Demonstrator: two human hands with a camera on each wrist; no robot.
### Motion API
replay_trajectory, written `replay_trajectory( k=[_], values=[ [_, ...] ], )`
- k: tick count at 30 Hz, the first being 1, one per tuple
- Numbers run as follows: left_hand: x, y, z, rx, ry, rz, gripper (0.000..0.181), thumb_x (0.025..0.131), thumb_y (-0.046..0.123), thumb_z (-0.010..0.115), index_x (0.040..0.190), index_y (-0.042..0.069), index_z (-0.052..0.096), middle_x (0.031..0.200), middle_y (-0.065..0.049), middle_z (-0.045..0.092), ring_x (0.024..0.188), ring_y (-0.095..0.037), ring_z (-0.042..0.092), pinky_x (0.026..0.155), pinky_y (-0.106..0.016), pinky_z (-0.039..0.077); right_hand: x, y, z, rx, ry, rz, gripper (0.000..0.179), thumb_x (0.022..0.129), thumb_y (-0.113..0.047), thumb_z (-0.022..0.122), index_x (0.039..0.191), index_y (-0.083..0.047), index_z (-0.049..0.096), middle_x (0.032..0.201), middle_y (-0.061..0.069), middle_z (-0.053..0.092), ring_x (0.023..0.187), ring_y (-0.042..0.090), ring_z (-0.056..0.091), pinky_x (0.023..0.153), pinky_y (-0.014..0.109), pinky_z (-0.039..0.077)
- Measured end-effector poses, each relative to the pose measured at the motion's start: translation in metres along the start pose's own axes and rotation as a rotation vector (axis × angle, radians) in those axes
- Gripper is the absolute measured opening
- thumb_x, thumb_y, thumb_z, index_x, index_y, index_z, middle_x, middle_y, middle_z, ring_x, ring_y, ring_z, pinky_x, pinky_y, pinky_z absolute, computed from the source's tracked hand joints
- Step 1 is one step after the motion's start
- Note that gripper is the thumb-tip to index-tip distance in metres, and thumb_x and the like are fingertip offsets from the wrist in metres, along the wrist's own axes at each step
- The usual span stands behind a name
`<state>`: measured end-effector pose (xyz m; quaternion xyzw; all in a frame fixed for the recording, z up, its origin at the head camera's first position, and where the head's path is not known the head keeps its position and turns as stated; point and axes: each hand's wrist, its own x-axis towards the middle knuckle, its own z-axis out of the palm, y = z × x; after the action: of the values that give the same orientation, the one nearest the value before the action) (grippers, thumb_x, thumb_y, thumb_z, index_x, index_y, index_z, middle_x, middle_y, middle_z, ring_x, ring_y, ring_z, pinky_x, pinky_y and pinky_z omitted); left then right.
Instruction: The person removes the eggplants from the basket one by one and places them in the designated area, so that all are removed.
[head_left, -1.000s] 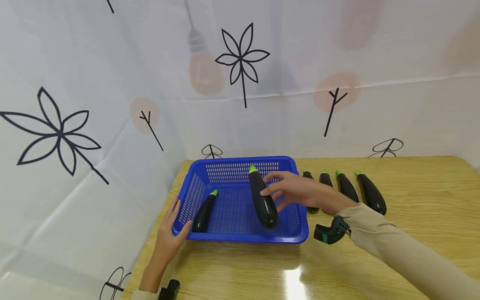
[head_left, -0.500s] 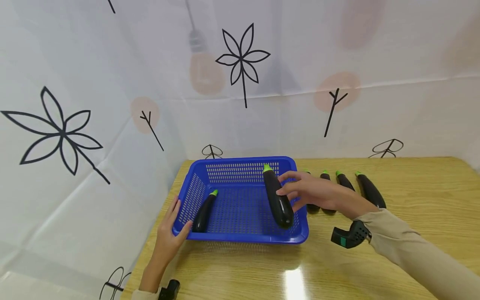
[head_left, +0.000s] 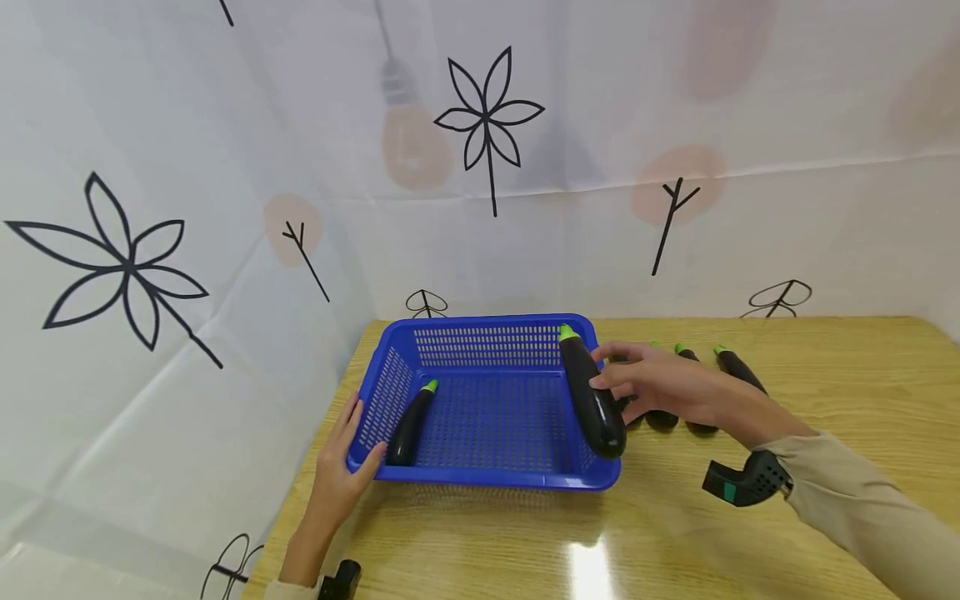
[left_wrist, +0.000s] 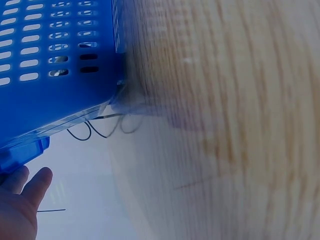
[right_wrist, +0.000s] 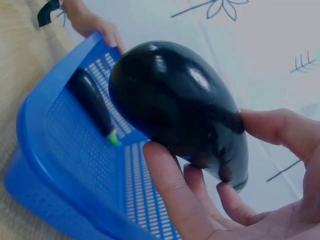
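My right hand (head_left: 663,385) holds a dark, glossy eggplant (head_left: 592,400) with a green stem end, the thumb on one side and fingertips on the other. In the head view this eggplant overlaps the right rim of a blue plastic basket (head_left: 495,478). The right wrist view shows its rounded end (right_wrist: 170,90) close up above the basket. A slimmer eggplant (head_left: 409,427) lies inside the basket along the left wall. At the front left corner, my left hand (head_left: 341,467) rests on the rim with its fingers fairly straight. In the left wrist view its fingertips (left_wrist: 39,182) touch the basket's edge.
Several more eggplants (head_left: 738,367) lie in a row on the wooden table (head_left: 840,400) right of the basket, partly hidden behind my right hand and forearm. A white patterned cloth (head_left: 570,242) hangs behind the table and along its left side.
My right hand has moved to the right with the held eggplant, from over the basket's inside to its right rim. The left hand, basket and eggplant inside it stay put.
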<state>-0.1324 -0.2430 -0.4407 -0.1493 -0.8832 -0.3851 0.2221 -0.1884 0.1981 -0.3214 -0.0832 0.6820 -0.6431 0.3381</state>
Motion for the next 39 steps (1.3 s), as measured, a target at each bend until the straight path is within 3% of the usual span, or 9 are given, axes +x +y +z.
replay_trajectory(
  k=[3, 11, 17, 19, 21, 27, 31, 34, 39],
  values=[
    [0.000, 0.001, 0.000, 0.001, -0.004, -0.007, 0.070, 0.082, 0.007, 0.069, 0.144, 0.001, 0.037, 0.151, -0.010, 0.030, 0.129, -0.037, 0.038, 0.096, -0.007, 0.027, -0.004, 0.001, -0.003, 0.001, 0.009, 0.003, 0.049, 0.090, -0.019, 0.062, 0.128, -0.003, 0.033, 0.103, 0.011, 0.053, 0.086, 0.024, 0.058, 0.074, 0.044, 0.051],
    [0.000, 0.002, 0.000, -0.002, -0.007, -0.009, 0.070, 0.082, 0.006, 0.068, 0.144, 0.001, 0.036, 0.151, -0.010, 0.030, 0.130, -0.037, 0.037, 0.096, -0.007, 0.026, -0.013, 0.005, -0.014, -0.023, 0.016, 0.013, 0.067, 0.091, -0.020, 0.060, 0.140, 0.002, 0.020, 0.118, 0.017, 0.054, 0.099, 0.027, 0.060, 0.076, 0.044, 0.051],
    [0.001, 0.003, -0.001, 0.001, -0.010, -0.012, 0.070, 0.082, 0.006, 0.068, 0.144, 0.000, 0.037, 0.151, -0.011, 0.030, 0.130, -0.038, 0.037, 0.095, -0.007, 0.026, -0.019, 0.010, -0.020, 0.004, -0.014, -0.017, 0.043, 0.093, -0.017, 0.057, 0.126, -0.004, 0.032, 0.109, 0.014, 0.057, 0.096, 0.029, 0.062, 0.078, 0.049, 0.051],
    [0.003, 0.016, -0.003, -0.001, -0.005, -0.014, 0.069, 0.081, 0.003, 0.068, 0.142, -0.004, 0.038, 0.149, -0.016, 0.031, 0.128, -0.041, 0.038, 0.095, -0.007, 0.026, -0.021, 0.013, -0.022, 0.006, -0.012, -0.023, 0.036, 0.094, -0.017, 0.056, 0.122, -0.006, 0.036, 0.107, 0.013, 0.057, 0.094, 0.029, 0.062, 0.079, 0.051, 0.050],
    [0.003, 0.016, -0.004, -0.002, -0.003, -0.011, 0.069, 0.080, 0.002, 0.069, 0.142, -0.004, 0.038, 0.149, -0.017, 0.032, 0.128, -0.042, 0.039, 0.094, -0.006, 0.026, -0.022, 0.014, -0.024, 0.004, -0.012, -0.028, 0.034, 0.094, -0.017, 0.056, 0.121, -0.007, 0.037, 0.105, 0.012, 0.058, 0.092, 0.029, 0.062, 0.079, 0.052, 0.050],
    [0.001, 0.004, -0.001, -0.012, -0.012, -0.026, 0.070, 0.082, 0.006, 0.069, 0.144, 0.002, 0.037, 0.151, -0.010, 0.030, 0.130, -0.036, 0.037, 0.094, -0.006, 0.027, -0.029, 0.019, -0.030, 0.015, -0.001, -0.011, 0.053, 0.095, -0.016, 0.054, 0.135, 0.000, 0.024, 0.111, 0.013, 0.058, 0.095, 0.028, 0.062, 0.082, 0.052, 0.049],
    [0.001, 0.004, 0.000, -0.009, -0.013, -0.028, 0.070, 0.083, 0.007, 0.068, 0.145, 0.003, 0.036, 0.152, -0.008, 0.029, 0.131, -0.035, 0.037, 0.094, -0.007, 0.027, -0.033, 0.024, -0.038, -0.016, 0.049, 0.018, 0.070, 0.095, -0.020, 0.055, 0.145, 0.002, 0.012, 0.127, 0.019, 0.049, 0.102, 0.026, 0.059, 0.084, 0.048, 0.049],
    [0.001, 0.004, 0.000, 0.000, -0.009, -0.024, 0.071, 0.082, 0.004, 0.069, 0.144, 0.002, 0.037, 0.151, -0.010, 0.030, 0.130, -0.036, 0.037, 0.095, -0.006, 0.027, -0.036, 0.026, -0.042, -0.034, 0.069, 0.024, 0.070, 0.095, -0.021, 0.055, 0.146, 0.001, 0.012, 0.132, 0.020, 0.043, 0.102, 0.024, 0.057, 0.083, 0.047, 0.049],
    [0.003, 0.013, -0.001, 0.000, 0.004, -0.016, 0.070, 0.078, -0.002, 0.069, 0.140, -0.006, 0.039, 0.148, -0.020, 0.032, 0.127, -0.043, 0.038, 0.094, -0.005, 0.025, -0.040, 0.029, -0.047, -0.015, 0.032, 0.006, 0.058, 0.096, -0.018, 0.051, 0.140, 0.002, 0.018, 0.120, 0.014, 0.054, 0.100, 0.028, 0.061, 0.083, 0.050, 0.049]
  ],
)
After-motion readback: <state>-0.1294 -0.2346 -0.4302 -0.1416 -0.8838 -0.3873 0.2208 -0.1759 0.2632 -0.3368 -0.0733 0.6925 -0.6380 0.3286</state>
